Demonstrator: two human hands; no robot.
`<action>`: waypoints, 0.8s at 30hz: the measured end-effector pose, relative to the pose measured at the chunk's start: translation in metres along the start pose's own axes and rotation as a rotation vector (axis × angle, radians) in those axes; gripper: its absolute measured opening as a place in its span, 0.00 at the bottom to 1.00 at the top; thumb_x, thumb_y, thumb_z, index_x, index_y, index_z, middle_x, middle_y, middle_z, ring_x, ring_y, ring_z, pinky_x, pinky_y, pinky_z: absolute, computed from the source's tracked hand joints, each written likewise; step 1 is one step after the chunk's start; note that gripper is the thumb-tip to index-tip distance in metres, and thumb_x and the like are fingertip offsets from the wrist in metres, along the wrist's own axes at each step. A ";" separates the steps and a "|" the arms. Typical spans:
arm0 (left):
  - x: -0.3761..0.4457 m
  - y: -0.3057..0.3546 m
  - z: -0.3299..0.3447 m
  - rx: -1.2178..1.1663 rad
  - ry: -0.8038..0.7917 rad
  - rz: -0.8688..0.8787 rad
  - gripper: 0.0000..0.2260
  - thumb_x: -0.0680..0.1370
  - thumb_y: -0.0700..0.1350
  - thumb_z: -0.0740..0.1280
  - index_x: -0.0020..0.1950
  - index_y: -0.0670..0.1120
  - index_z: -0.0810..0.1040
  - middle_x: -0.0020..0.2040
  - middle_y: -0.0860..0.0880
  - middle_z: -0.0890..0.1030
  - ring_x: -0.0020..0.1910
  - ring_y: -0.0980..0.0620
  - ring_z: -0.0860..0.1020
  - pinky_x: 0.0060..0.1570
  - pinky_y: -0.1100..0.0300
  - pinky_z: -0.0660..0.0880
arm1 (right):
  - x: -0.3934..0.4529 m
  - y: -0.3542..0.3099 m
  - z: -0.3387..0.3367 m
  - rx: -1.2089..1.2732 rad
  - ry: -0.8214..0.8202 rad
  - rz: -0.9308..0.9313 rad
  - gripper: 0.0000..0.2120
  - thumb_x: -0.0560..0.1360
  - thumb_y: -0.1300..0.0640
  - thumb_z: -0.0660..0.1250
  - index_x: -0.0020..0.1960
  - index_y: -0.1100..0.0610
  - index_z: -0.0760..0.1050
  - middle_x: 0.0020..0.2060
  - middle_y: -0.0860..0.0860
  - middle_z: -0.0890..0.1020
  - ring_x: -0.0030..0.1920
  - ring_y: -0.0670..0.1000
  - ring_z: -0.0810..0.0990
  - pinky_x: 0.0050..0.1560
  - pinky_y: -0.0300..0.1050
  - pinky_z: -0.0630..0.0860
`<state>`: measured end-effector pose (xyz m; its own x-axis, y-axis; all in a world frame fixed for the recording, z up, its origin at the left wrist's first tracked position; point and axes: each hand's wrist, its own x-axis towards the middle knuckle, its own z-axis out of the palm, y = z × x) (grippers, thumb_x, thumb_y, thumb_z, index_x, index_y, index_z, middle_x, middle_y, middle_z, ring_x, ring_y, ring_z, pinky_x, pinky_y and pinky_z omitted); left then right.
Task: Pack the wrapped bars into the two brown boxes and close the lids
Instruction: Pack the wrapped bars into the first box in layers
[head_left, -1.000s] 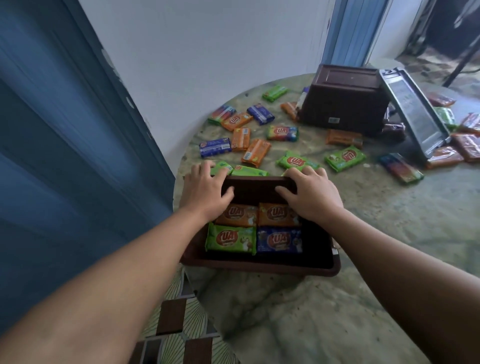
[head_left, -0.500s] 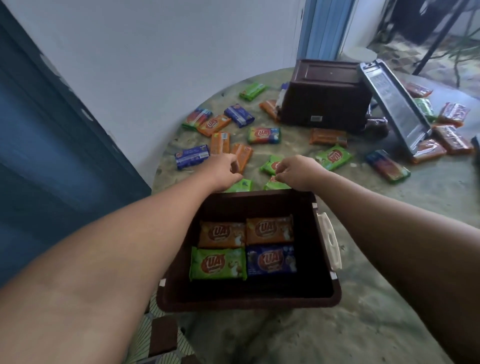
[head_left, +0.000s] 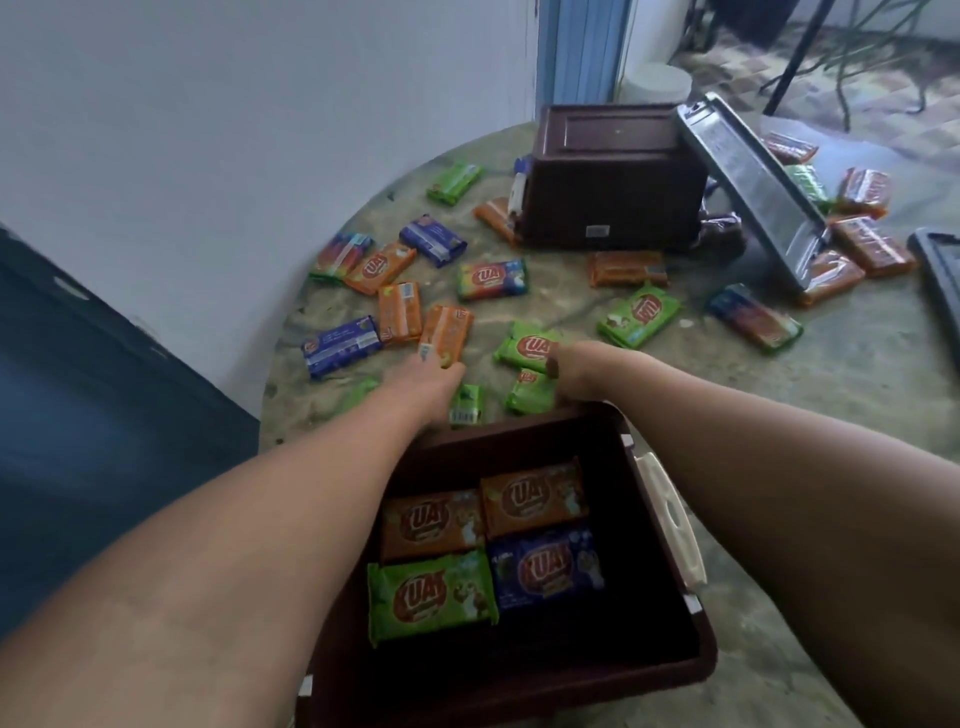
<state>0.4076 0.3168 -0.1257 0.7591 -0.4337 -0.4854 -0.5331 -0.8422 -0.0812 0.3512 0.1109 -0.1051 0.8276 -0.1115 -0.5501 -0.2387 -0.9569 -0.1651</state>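
Entry: my left hand (head_left: 426, 384) has moved past the far rim of the near open brown plastic box (head_left: 670, 654) since a second ago, when both hands rested on that rim. Its fingers now curl over a green wrapped bar (head_left: 466, 406) lying on the mottled stone worktop (head_left: 831, 395); whether they pinch it, I cannot tell. My right hand (head_left: 582, 371) has likewise gone forward, fingers curled down onto another green wrapped bar (head_left: 530, 391) just beyond the rim; grip unclear. The box now sits nearer in view, holding four bars flat: two orange far, green near left, blue near right. The second brown box (head_left: 613, 176) stands far right, among loose bars scattered around it.
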 end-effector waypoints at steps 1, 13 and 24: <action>0.001 -0.001 0.000 0.004 -0.007 0.004 0.26 0.75 0.49 0.70 0.72 0.52 0.68 0.70 0.40 0.68 0.65 0.38 0.71 0.63 0.44 0.74 | 0.002 0.001 0.001 -0.012 -0.002 0.001 0.24 0.77 0.54 0.72 0.71 0.58 0.74 0.66 0.59 0.79 0.64 0.61 0.78 0.60 0.48 0.75; -0.001 -0.007 0.008 -0.292 0.083 -0.053 0.36 0.67 0.58 0.80 0.66 0.50 0.64 0.69 0.42 0.73 0.66 0.39 0.73 0.63 0.44 0.75 | 0.020 -0.007 0.011 -0.020 -0.106 0.075 0.56 0.71 0.42 0.78 0.83 0.59 0.46 0.77 0.64 0.67 0.74 0.66 0.69 0.72 0.57 0.70; -0.046 -0.018 -0.032 -0.299 0.310 -0.115 0.41 0.71 0.70 0.67 0.77 0.54 0.55 0.69 0.42 0.69 0.61 0.39 0.77 0.56 0.43 0.78 | -0.034 -0.037 -0.023 0.035 0.302 -0.108 0.40 0.66 0.38 0.75 0.69 0.54 0.62 0.57 0.52 0.79 0.52 0.57 0.79 0.47 0.52 0.78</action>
<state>0.3940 0.3420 -0.0738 0.9078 -0.3685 -0.2003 -0.3413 -0.9266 0.1580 0.3436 0.1442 -0.0616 0.9613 -0.0893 -0.2605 -0.1542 -0.9584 -0.2404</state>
